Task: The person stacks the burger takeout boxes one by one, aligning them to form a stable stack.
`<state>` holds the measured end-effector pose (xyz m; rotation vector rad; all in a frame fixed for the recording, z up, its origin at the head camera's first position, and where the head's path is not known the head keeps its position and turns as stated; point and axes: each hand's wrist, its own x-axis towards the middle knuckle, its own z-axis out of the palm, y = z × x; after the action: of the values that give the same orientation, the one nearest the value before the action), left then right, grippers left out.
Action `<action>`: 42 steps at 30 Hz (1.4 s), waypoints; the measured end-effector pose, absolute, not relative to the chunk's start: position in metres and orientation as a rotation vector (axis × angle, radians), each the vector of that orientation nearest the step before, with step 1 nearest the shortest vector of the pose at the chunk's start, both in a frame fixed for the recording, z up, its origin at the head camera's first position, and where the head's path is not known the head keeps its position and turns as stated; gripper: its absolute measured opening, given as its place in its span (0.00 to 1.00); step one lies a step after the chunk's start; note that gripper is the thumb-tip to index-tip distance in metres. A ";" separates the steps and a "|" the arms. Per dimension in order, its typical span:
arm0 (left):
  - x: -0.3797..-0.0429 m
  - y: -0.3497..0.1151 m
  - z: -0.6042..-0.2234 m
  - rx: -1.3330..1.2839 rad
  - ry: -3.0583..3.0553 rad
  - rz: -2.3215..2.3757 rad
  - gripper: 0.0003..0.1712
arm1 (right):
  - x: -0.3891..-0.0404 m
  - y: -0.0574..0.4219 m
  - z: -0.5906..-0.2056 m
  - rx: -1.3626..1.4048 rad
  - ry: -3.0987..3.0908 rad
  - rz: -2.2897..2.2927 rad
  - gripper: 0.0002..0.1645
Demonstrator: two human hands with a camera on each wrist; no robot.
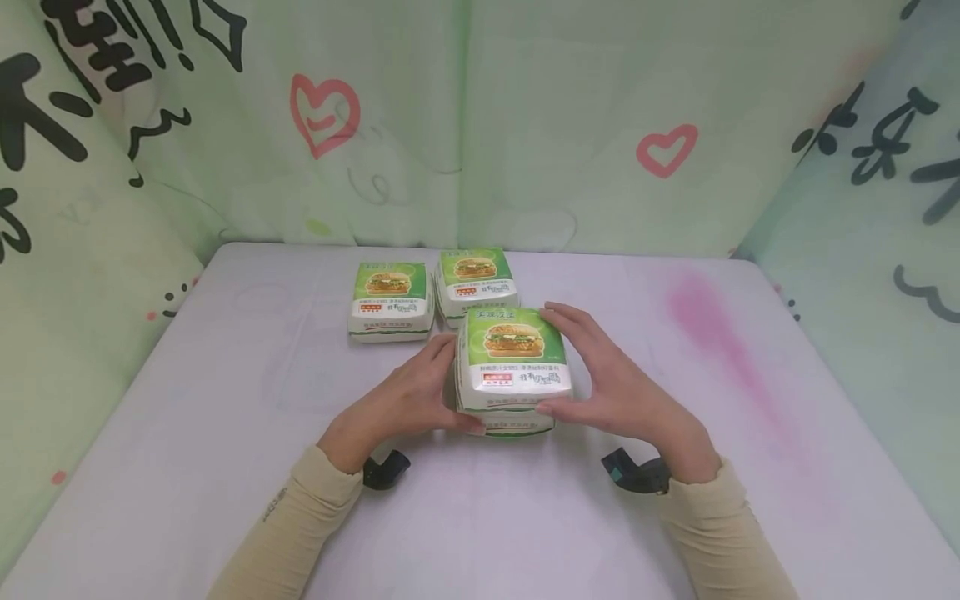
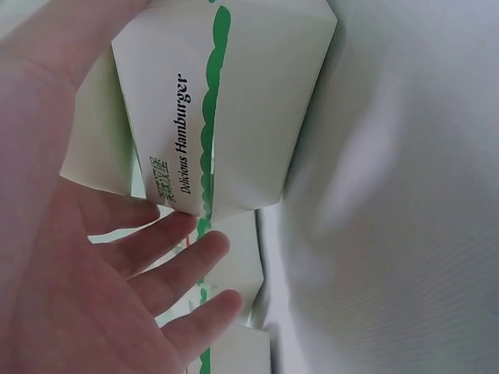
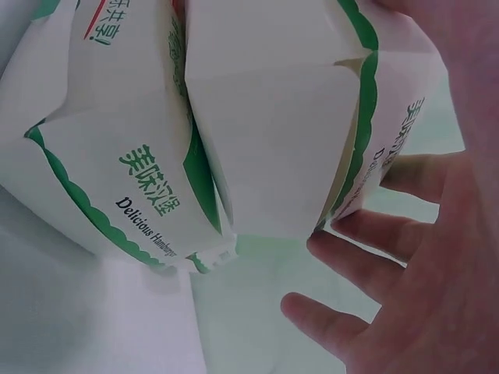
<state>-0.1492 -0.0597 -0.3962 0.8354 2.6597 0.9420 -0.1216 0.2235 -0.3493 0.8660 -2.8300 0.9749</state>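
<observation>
A green-and-white hamburger box is above a second, lower hamburger box near the table's middle. My right hand grips the upper box at its right side, thumb at the front and fingers at the back. Around the lower box's left side my left hand curls, thumb in front. In the left wrist view the lower box shows its printed side and stands on the white cloth. The right wrist view shows the upper box tilted, its plain underside visible, against the lower one. Contact between the boxes is partly hidden.
Two more hamburger boxes stand behind, one at the back left and one at the back centre, close beside each other. A white cloth with a pink stain covers the table. Green fabric walls enclose the back and sides.
</observation>
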 end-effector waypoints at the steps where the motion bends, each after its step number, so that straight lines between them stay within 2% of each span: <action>1: -0.149 -0.060 -0.395 0.835 2.666 0.927 0.68 | -0.122 0.224 -0.349 0.866 -2.828 0.974 0.62; 10: -0.152 -0.075 -0.378 0.727 2.717 0.842 0.73 | -0.121 0.225 -0.350 0.863 -2.820 0.972 0.62; 19: -0.165 -0.105 -0.358 0.594 2.751 0.937 0.68 | -0.121 0.226 -0.350 0.850 -2.822 0.957 0.62; 29: -0.195 -0.134 -0.358 0.493 2.834 1.031 0.66 | -0.121 0.226 -0.350 0.881 -2.809 0.940 0.62; 42: -0.219 -0.147 -0.365 0.541 2.922 0.612 0.73 | -0.120 0.225 -0.349 0.876 -2.812 0.933 0.64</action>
<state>-0.2194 -0.1466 -0.3648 0.5413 2.9216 0.6125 -0.1198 0.2249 -0.3495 0.8759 -2.8124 0.9333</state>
